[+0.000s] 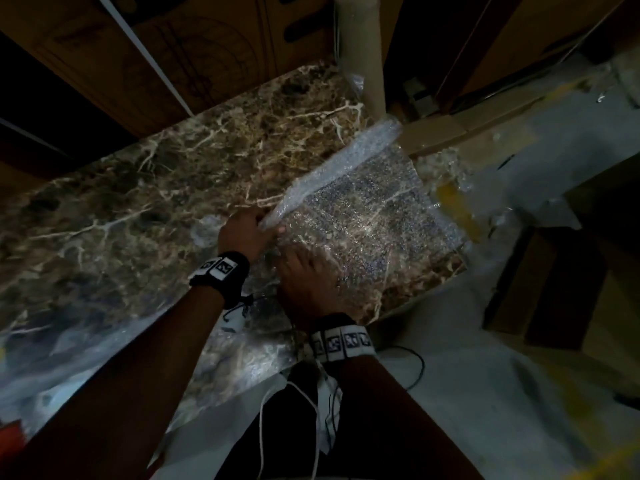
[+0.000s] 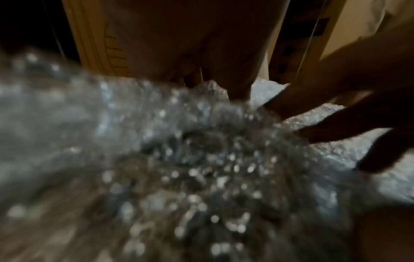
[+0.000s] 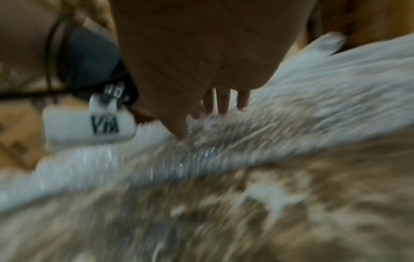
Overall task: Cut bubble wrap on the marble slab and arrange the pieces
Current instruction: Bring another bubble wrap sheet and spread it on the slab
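Observation:
A clear bubble wrap sheet (image 1: 367,220) lies flat on the right part of the brown veined marble slab (image 1: 138,188). Its left edge is lifted into a long fold (image 1: 332,168) that rises toward the back. My left hand (image 1: 265,225) grips the near end of that fold. Just to the right, my right hand (image 1: 298,265) lies on the flat sheet with straight fingers (image 3: 221,104) pressing down. The left wrist view is mostly blurred bubble wrap (image 2: 179,150), with the right hand's fingers (image 2: 331,131) touching it. No cutting tool is in sight.
A tall cardboard tube (image 1: 360,50) stands at the slab's back right corner. Cardboard boxes (image 1: 156,46) line the back. Right of the slab are loose plastic (image 1: 446,174) on the floor and a brown box (image 1: 554,292). White cables (image 1: 308,410) hang at the near edge.

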Demonstrator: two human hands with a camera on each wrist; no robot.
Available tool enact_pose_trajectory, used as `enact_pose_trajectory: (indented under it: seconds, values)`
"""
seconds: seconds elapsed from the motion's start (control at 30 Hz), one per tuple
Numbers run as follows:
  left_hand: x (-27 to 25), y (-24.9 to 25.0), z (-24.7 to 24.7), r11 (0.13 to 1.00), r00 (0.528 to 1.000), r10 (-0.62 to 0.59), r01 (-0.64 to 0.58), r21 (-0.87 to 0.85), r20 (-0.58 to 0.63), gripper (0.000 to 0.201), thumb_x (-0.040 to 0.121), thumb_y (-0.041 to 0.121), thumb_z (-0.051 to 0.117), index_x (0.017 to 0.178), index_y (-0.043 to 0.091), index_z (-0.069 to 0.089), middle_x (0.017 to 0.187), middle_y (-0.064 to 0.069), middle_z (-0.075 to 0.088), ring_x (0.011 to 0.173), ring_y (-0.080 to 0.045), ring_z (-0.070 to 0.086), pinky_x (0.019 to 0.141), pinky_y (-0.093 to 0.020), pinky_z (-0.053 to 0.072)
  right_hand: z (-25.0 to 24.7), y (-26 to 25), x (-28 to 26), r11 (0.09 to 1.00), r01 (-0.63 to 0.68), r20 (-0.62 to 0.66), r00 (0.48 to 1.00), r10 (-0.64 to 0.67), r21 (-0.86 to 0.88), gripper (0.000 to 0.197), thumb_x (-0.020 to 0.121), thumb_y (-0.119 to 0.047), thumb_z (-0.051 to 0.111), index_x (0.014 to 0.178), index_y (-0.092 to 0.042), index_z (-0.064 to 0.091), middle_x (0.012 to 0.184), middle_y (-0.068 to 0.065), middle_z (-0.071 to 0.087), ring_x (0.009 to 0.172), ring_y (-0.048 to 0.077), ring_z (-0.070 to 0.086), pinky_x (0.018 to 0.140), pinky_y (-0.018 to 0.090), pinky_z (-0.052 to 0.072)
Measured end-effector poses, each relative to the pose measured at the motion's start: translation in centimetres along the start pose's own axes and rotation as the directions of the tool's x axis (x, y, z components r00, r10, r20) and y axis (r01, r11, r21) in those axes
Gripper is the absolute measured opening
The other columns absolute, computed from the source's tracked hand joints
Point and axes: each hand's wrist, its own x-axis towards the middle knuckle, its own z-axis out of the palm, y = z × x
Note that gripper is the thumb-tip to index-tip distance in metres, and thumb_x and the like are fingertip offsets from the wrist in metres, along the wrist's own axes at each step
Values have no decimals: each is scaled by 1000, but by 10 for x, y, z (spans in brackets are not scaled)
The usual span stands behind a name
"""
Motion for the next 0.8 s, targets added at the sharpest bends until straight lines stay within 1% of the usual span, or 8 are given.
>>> enact_pose_trajectory:
  seconds: [0.07,0.13,0.27,0.4,0.47,0.53,0.63,0.8]
  values:
    - [3,-6,0,983,999,38,-38,-180,-8,56,86,47,78,126,10,68,122,-12,70,108,-31,64,80,-30,43,10,-12,5,998,-34,24,999,35,-44,60,92,-30,62,147,-21,44,149,6,43,134,31,41,102,64,39]
    - [14,-12,-8,965,999,31,-34,-261,-18,59,83,52,78,123,9,71,118,-10,71,107,-28,64,81,-30,45,20,-16,1,990,-62,11,998,64,-128,60,95,-40,61,150,-29,40,146,2,44,134,29,41,99,78,33]
    - [54,-22,-32,986,982,94,-69,-152,163,47,88,48,75,93,2,66,78,-4,56,79,-24,53,62,-34,34,44,-10,-14,961,-51,36,997,63,-270,60,99,-48,53,155,-39,32,155,5,43,145,32,40,97,86,24]
    - [65,-28,-45,974,970,205,-190,-121,127,29,99,34,66,110,9,57,99,-2,53,93,-21,52,74,-28,32,48,-15,-18,963,-86,60,993,104,-255,68,100,-49,51,160,-35,21,165,9,27,154,32,23,102,84,17]
    - [48,-34,-47,973,974,219,-213,-84,66,48,96,54,62,118,13,52,100,-3,57,89,-23,55,74,-33,40,36,-32,-12,982,-112,4,993,114,-150,63,99,-44,51,156,-27,32,164,13,23,155,34,16,107,77,21]
    - [26,-43,-49,987,986,160,-158,-40,45,88,78,77,66,136,14,43,115,-9,64,97,-28,62,81,-38,50,22,-50,-2,990,-66,-23,998,64,-121,61,95,-41,51,150,-18,38,159,14,30,151,35,22,110,70,28]
    - [2,-70,-44,993,995,-5,-7,115,102,121,53,85,76,141,11,39,133,-18,59,115,-37,61,91,-47,52,22,-69,11,983,110,51,993,-104,-144,58,94,-40,52,143,-10,45,145,14,43,133,37,43,101,60,40]
    - [-6,-96,-32,999,993,28,-30,15,118,59,75,58,83,106,10,70,98,-13,72,90,-32,66,74,-35,47,51,-83,18,998,24,74,997,-20,-65,66,93,-50,58,148,-19,37,143,7,41,131,30,42,96,72,39]
